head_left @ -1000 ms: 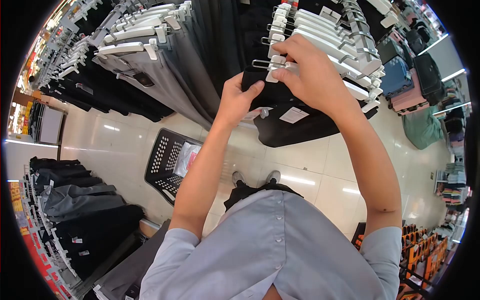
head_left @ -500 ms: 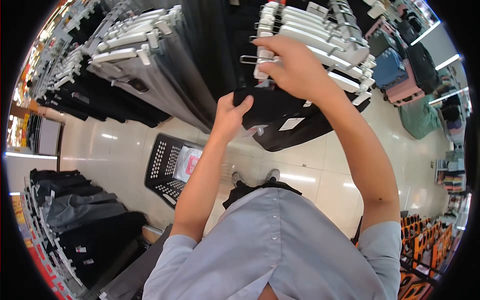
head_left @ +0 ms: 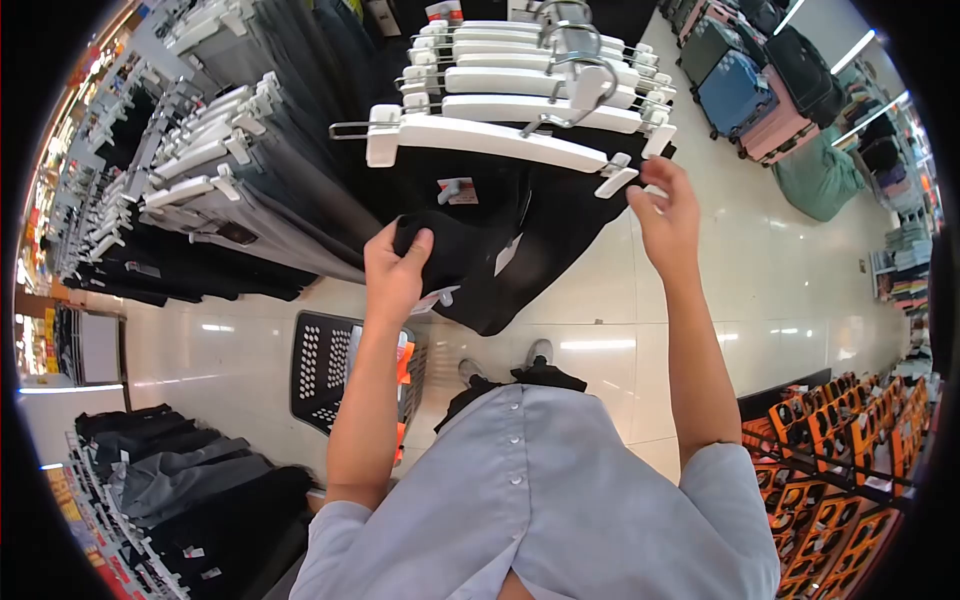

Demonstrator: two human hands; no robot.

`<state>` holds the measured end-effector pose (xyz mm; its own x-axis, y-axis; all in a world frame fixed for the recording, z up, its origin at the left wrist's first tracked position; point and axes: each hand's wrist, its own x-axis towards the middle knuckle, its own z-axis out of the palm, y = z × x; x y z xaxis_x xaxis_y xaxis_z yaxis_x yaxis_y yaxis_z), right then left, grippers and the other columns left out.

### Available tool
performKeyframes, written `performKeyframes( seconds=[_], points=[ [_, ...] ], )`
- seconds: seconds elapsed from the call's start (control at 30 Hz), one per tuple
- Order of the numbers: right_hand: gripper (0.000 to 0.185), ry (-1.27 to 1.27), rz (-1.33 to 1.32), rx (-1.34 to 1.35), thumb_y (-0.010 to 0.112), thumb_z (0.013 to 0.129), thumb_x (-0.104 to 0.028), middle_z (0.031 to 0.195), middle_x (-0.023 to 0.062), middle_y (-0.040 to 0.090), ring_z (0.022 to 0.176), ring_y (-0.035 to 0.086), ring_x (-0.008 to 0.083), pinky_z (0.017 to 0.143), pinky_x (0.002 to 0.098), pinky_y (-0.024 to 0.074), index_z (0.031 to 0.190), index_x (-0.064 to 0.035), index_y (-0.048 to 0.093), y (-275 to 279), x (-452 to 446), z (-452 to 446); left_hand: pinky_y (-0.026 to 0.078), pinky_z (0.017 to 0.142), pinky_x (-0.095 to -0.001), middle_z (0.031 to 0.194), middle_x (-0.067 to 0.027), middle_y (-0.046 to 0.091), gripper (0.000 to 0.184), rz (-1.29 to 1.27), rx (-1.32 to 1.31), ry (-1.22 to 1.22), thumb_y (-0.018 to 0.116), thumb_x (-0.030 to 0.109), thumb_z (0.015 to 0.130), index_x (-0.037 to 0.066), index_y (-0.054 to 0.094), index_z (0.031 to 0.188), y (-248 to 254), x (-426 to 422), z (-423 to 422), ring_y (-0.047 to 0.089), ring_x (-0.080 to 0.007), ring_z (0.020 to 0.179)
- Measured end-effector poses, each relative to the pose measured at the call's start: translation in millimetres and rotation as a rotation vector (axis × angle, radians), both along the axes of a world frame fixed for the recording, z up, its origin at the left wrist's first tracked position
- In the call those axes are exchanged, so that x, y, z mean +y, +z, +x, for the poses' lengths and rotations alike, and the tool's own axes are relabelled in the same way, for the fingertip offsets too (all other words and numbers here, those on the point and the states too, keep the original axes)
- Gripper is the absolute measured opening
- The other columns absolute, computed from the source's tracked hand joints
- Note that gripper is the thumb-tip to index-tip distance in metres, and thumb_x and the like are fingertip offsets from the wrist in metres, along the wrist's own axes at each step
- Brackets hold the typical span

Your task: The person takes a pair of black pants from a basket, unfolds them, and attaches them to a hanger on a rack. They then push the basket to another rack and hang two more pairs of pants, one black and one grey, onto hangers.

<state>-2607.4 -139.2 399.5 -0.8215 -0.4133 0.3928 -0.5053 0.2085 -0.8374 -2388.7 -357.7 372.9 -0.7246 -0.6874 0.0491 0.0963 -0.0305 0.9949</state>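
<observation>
At the far left, dark folded-over garments (head_left: 230, 500) hang in a row, and higher up, light grey cloth trousers (head_left: 265, 195) hang from white plastic clip hangers, apparently kept full length so each pair shows. Below them, a black plastic shopping basket with punched round holes (head_left: 311, 355) stands on the pale glossy tiled floor (head_left: 220, 350), near the person's feet, which likely leaves both hands free.

The left hand (head_left: 395, 280) is closed on a bunched upper edge of a black cloth garment (head_left: 455, 255), thumb on top and the rest of the fingers behind; this grip seems to bear that side's weight, as the cloth sags below the left end of the hanger. The garment lies just below the front white plastic hanger (head_left: 500, 140), with a small white paper label (head_left: 508, 255) dangling from it. Its other side rises towards the white right-hand clip (head_left: 616, 177); whether that clip pinches it, I cannot tell.

The right hand (head_left: 668, 215) is loosely curled and half open beside this clip, with nothing visible between thumb and fingers; contact is unclear. Farther right stand a blue suitcase (head_left: 735, 100) and, lower, orange-backed packaged goods (head_left: 855, 430), racked in rows.
</observation>
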Motion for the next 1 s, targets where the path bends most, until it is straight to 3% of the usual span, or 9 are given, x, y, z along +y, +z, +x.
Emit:
performKeyframes(
  seconds=[0.07, 0.17, 0.2, 0.33, 0.43, 0.47, 0.57, 0.7, 1.0],
  points=[
    [0.047, 0.129, -0.063, -0.215, 0.068, 0.077, -0.010, 0.106, 0.0133, 0.060, 0.102, 0.056, 0.0210, 0.083, 0.0347, 0.0475, 0.120, 0.0017, 0.052, -10.6, -1.3, -14.1, 0.046, 0.067, -0.0232, 0.079, -0.0017, 0.063, 0.013, -0.113, -0.048, -0.077, 0.058, 0.004, 0.085, -0.005, 0.062, 0.093, 2.9, 2.1, -12.8, 0.056, -0.0084, 0.072],
    [0.046, 0.228, 0.006, -0.293, 0.069, 0.077, -0.011, 0.105, 0.0128, 0.061, 0.097, 0.057, 0.0193, 0.081, 0.0326, 0.0480, 0.118, 0.0022, 0.053, -18.4, -2.4, -24.1, 0.042, 0.088, -0.0273, 0.104, -0.0116, 0.062, 0.038, -0.263, -0.090, -0.233, 0.063, 0.001, 0.078, -0.004, 0.057, 0.115, 6.8, 10.3, -38.2, 0.056, -0.0167, 0.097],
    [0.041, 0.284, 0.015, -0.261, 0.069, 0.078, -0.010, 0.097, 0.0098, 0.062, 0.089, 0.058, 0.0170, 0.078, 0.0300, 0.0483, 0.114, 0.0023, 0.055, -19.1, -3.3, -24.0, 0.033, 0.101, -0.0295, 0.125, -0.0172, 0.052, 0.059, -0.275, -0.171, -0.330, 0.064, 0.000, 0.076, -0.003, 0.044, 0.132, 16.2, 14.2, -44.4, 0.048, -0.0226, 0.118],
    [0.027, 0.412, 0.003, -0.415, 0.065, 0.081, -0.006, 0.090, 0.0054, 0.063, 0.082, 0.057, 0.0126, 0.074, 0.0273, 0.0476, 0.107, 0.0018, 0.059, -14.7, -2.2, -19.8, 0.026, 0.107, -0.0319, 0.141, -0.0232, 0.036, 0.074, -0.107, -0.221, -0.400, 0.063, -0.001, 0.077, -0.007, 0.025, 0.141, 12.3, 24.6, -76.4, 0.034, -0.0284, 0.133],
    [0.023, 0.436, 0.014, -0.453, 0.065, 0.082, -0.005, 0.086, 0.0043, 0.063, 0.078, 0.058, 0.0112, 0.073, 0.0266, 0.0476, 0.102, 0.0022, 0.060, -15.2, -0.4, -23.0, 0.029, 0.105, -0.0313, 0.140, -0.0230, 0.038, 0.074, -0.115, -0.318, -0.461, 0.063, -0.001, 0.076, -0.008, 0.026, 0.140, 25.7, 29.7, -94.2, 0.039, -0.0278, 0.129],
    [0.021, 0.454, 0.007, -0.474, 0.065, 0.082, -0.005, 0.085, 0.0041, 0.063, 0.078, 0.058, 0.0108, 0.072, 0.0263, 0.0476, 0.101, 0.0023, 0.060, -13.8, 0.0, -23.8, 0.033, 0.103, -0.0305, 0.138, -0.0220, 0.040, 0.072, 0.054, -0.306, -0.486, 0.064, -0.001, 0.076, -0.009, 0.029, 0.138, 23.7, 28.5, -100.2, 0.044, -0.0268, 0.124],
    [0.017, 0.496, -0.001, -0.515, 0.065, 0.082, -0.004, 0.084, 0.0039, 0.063, 0.076, 0.058, 0.0101, 0.070, 0.0254, 0.0476, 0.097, 0.0026, 0.060, -8.2, 3.2, -26.4, 0.037, 0.100, -0.0291, 0.133, -0.0214, 0.045, 0.068, 0.118, -0.457, -0.547, 0.065, 0.000, 0.076, -0.011, 0.033, 0.135, 28.1, 24.1, -113.6, 0.048, -0.0255, 0.118],
    [0.015, 0.522, -0.005, -0.504, 0.065, 0.082, -0.005, 0.083, 0.0041, 0.063, 0.075, 0.059, 0.0104, 0.070, 0.0255, 0.0475, 0.094, 0.0024, 0.060, -8.4, 9.0, -32.1, 0.042, 0.094, -0.0278, 0.125, -0.0211, 0.051, 0.063, 0.025, -0.460, -0.618, 0.068, 0.006, 0.076, -0.013, 0.039, 0.129, 2.9, 14.9, -127.9, 0.054, -0.0252, 0.110],
    [0.018, 0.502, -0.026, -0.396, 0.066, 0.084, -0.013, 0.082, 0.0026, 0.061, 0.076, 0.057, 0.0092, 0.069, 0.0244, 0.0461, 0.093, 0.0009, 0.059, -8.6, 16.5, -32.3, 0.053, 0.074, -0.0294, 0.095, -0.0141, 0.064, 0.029, 0.330, -0.366, -0.528, 0.063, -0.002, 0.079, -0.009, 0.057, 0.107, -0.3, 30.3, -112.5, 0.064, -0.0176, 0.079]
  ],
)
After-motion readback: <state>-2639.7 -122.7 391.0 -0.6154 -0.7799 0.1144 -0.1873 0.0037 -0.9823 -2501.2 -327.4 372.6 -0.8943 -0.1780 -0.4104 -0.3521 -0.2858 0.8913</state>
